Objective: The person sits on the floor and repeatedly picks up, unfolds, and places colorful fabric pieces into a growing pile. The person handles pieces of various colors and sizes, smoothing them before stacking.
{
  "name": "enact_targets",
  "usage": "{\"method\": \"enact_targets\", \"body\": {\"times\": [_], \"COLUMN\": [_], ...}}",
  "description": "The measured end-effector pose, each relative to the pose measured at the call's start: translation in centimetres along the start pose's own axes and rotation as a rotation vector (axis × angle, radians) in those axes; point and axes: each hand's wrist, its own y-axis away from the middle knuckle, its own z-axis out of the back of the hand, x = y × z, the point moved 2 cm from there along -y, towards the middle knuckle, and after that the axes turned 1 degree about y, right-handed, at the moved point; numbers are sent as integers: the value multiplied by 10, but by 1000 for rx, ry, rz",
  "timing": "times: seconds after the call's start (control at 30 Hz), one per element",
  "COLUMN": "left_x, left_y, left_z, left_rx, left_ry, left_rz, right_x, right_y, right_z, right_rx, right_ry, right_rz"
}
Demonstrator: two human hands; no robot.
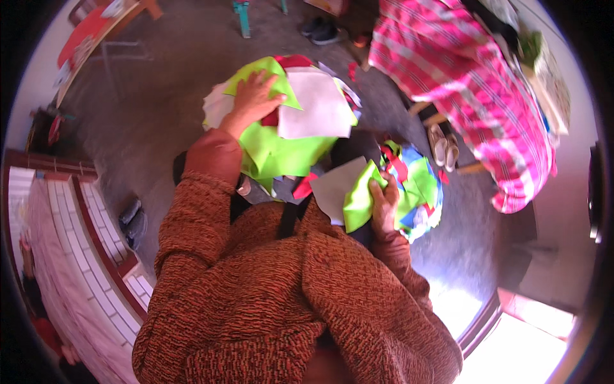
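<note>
A heaped pile of cloth pieces lies in front of me, with a white piece point(315, 105) and a bright lime-green piece point(272, 152) showing on it. My left hand point(256, 99) rests on a smaller lime-green flap point(286, 89) at the top of the pile, fingers stretched out and slightly apart. Close to my lap on the right, my right hand point(385, 203) is closed on a folded lime-green cloth piece point(359, 197). A whitish sheet point(336, 189) lies against that piece; whether the fingers also grip it is hidden.
Beside my right hand stands a bundle of mixed scraps point(419, 182). A bed with a pink checked cover point(448, 70) is at the right, slippers point(442, 147) near it. Dark shoes point(322, 31) sit on the grey floor point(153, 83), and a table point(96, 48) is far left.
</note>
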Motion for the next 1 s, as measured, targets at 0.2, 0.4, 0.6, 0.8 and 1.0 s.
{"method": "enact_targets", "body": {"times": [0.2, 0.4, 0.6, 0.8, 1.0], "left_x": [-99, -188, -198, -185, -191], "left_y": [44, 108, 127, 130, 132], "left_z": [58, 27, 11, -9, 9], "left_rx": [-141, 21, -44, -8, 17], "left_ry": [1023, 1085, 1109, 1050, 1089], "left_rz": [-77, -333, -242, -180, -197], "right_x": [1, 6, 7, 9, 7], "right_y": [1, 4, 2, 0, -1], "right_z": [-2, -2, 4, 4, 2], "right_rx": [55, 42, 53, 44, 62], "right_ry": [-134, -142, -199, -174, -119], "right_rz": [19, 13, -21, -9, 15]}}
